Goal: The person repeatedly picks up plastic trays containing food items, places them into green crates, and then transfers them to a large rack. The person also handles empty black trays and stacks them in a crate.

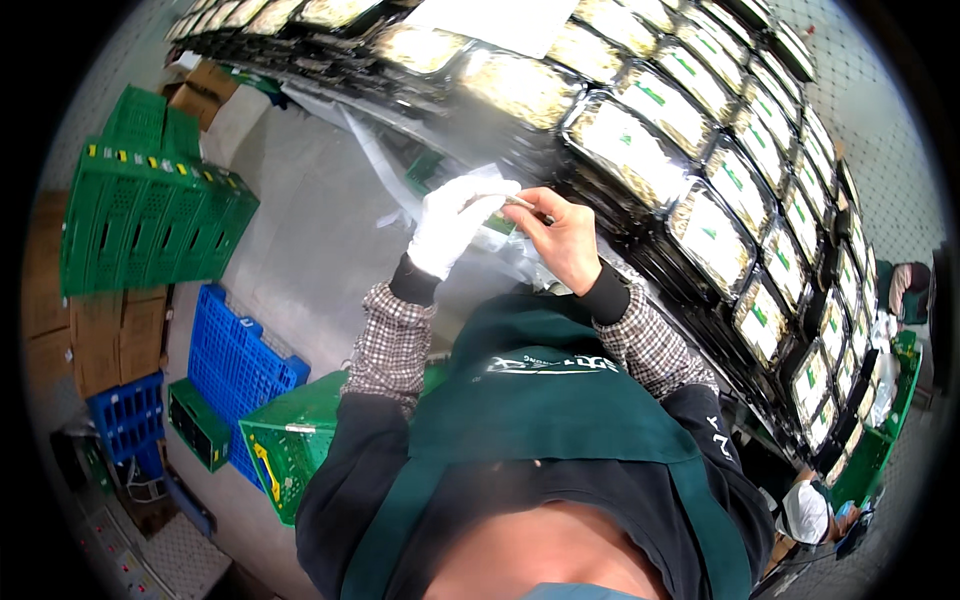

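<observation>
In the middle of the view my left hand [448, 230] wears a white glove, its fingers closed near those of my bare right hand [563, 240]. Between them is a thin, pale item [519, 201], pinched in both hands and too small to name. Crumpled clear plastic [520, 255] lies just below my fingers. Beyond and to the right, rows of black trays with pale contents [625, 150] are tightly packed, some with green-and-white labels. My green apron [540, 420] shows below my forearms.
Stacked green crates [155, 225], brown cartons [95, 345] and blue pallets [235, 375] line the left side. A green crate [285, 460] sits by my left elbow. Other people [805, 515] are at the far right and lower right, beside more green crates [885, 430].
</observation>
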Action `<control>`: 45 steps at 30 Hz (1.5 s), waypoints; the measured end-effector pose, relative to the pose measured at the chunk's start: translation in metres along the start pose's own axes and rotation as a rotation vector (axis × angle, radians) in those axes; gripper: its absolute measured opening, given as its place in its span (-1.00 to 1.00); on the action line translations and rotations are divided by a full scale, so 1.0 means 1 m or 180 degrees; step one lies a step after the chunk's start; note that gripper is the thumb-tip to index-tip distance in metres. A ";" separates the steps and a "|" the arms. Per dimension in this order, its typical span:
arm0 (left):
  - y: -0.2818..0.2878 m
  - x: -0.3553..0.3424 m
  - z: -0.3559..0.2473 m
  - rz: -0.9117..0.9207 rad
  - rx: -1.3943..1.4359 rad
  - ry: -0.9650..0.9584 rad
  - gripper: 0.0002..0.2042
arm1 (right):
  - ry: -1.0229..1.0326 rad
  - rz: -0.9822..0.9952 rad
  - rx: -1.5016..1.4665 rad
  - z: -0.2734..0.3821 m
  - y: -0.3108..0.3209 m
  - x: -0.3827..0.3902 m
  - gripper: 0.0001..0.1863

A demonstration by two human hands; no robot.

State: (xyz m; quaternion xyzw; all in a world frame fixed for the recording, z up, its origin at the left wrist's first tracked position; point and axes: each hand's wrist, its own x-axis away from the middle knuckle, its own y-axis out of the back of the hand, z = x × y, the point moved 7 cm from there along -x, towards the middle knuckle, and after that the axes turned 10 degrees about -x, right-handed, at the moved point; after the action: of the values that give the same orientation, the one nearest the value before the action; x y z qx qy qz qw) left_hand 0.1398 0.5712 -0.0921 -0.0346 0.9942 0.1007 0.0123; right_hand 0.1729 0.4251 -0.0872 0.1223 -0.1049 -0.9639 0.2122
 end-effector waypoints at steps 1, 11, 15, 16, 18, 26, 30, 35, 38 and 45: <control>0.011 0.001 0.026 -0.0154 -0.0359 0.0200 -0.83 | -0.0015 -0.0060 0.0055 -0.008 -0.009 0.001 -0.75; 0.065 -0.086 0.292 -0.1161 0.0246 0.1383 -0.74 | -0.1247 -0.0201 0.0046 -0.053 0.028 0.079 -0.81; 0.005 -0.150 0.312 0.1713 -0.3516 0.0323 -0.23 | -0.1109 -0.0835 0.0911 -0.024 0.094 0.129 -0.83; 0.051 -0.154 0.359 0.1141 -0.2925 -0.0703 -0.30 | -0.1028 -0.0690 0.0781 -0.008 0.104 0.124 -0.83; 0.087 -0.166 0.414 0.1239 -0.1846 -0.0236 -0.34 | -0.0847 -0.1032 0.0825 0.009 0.150 0.147 -0.83; 0.004 -0.077 0.194 -0.2575 -0.1755 0.1791 -0.63 | -0.0342 -0.3971 0.3168 0.123 0.474 0.382 -0.72; -0.145 -0.017 -0.031 -0.2650 -0.0833 -0.0965 -0.76 | -0.1804 -0.3490 0.4987 0.039 0.660 0.467 -0.48; -0.458 0.030 -0.181 0.0717 -0.2372 -0.2403 -0.61 | -0.2279 -0.1193 0.4526 -0.104 0.760 0.465 -0.66; -0.537 0.001 -0.179 0.0408 -0.1897 -0.2143 -0.28 | -0.1366 -0.0691 0.4811 -0.125 0.772 0.494 -0.70; -0.331 -0.133 -0.104 -0.1290 -0.5060 -0.0383 -0.59 | -0.1974 -0.2726 0.2037 -0.110 0.784 0.518 -0.57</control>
State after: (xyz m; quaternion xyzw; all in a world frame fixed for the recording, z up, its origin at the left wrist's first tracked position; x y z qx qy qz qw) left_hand 0.2943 0.2359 -0.0519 -0.2064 0.5984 0.7722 0.0553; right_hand 0.0483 -0.5124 -0.0914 -0.0747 -0.3873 -0.8748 -0.2813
